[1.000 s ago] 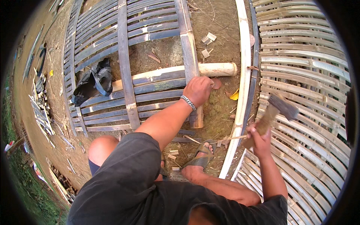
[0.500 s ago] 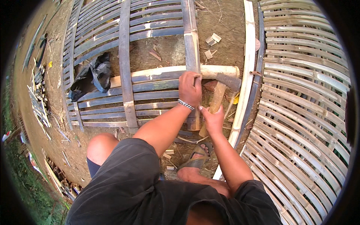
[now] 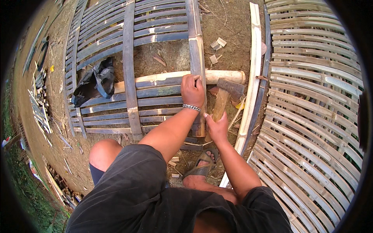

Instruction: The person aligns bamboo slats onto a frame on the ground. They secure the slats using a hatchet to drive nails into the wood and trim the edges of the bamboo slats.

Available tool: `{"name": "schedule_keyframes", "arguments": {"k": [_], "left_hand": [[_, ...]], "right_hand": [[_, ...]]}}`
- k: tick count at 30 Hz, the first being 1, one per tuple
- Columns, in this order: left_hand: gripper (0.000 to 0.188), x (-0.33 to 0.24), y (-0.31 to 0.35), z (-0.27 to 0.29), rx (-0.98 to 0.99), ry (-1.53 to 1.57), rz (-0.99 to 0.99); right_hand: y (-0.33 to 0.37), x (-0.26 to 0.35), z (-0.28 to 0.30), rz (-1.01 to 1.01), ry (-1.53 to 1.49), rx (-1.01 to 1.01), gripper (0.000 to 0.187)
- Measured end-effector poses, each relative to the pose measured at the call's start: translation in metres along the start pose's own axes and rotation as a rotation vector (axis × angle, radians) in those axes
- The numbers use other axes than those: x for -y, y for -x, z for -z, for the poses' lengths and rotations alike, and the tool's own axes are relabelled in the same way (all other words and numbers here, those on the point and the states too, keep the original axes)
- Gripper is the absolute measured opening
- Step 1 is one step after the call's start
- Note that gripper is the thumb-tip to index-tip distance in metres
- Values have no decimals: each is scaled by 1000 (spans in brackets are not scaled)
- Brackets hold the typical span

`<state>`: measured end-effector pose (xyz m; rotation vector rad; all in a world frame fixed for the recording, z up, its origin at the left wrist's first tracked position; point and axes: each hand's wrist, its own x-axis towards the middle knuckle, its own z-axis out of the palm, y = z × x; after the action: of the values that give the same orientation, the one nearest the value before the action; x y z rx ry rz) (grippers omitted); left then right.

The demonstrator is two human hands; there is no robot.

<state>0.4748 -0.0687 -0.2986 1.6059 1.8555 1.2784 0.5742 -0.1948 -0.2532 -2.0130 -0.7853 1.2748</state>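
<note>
My right hand is wrapped round the wooden handle of a hammer; its dark metal head is raised just right of a bamboo rail. On that rail rests my left hand, its fingers curled closed. What they pinch, if anything, is hidden. The rail crosses the ends of several dark bamboo slats and a thicker pale bamboo pole, which sticks out to the right beneath it. A second crosspiece runs parallel to the rail on its left.
A black plastic bag lies over the slats at left. To the right stand a long split bamboo strip and a slatted bamboo panel. Wood offcuts are scattered on the dirt. My sandalled foot is near the rail's end.
The hammer head has shifted slightly left and down, closer to my left hand. My left hand stays on the rail, fingers still curled. The whole view has moved slightly.
</note>
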Motion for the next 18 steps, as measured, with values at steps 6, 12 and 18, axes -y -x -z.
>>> {"name": "schedule_keyframes", "arguments": {"k": [6, 12, 18], "left_hand": [[6, -2, -1, 1, 8, 8, -3], [6, -4, -2, 0, 15, 35, 56], [8, -4, 0, 1, 22, 67, 69]], "right_hand": [[-3, 17, 14, 344, 210, 40, 48], [-14, 48, 36, 565, 484, 103, 56], [-9, 59, 35, 722, 439, 57, 58]]}}
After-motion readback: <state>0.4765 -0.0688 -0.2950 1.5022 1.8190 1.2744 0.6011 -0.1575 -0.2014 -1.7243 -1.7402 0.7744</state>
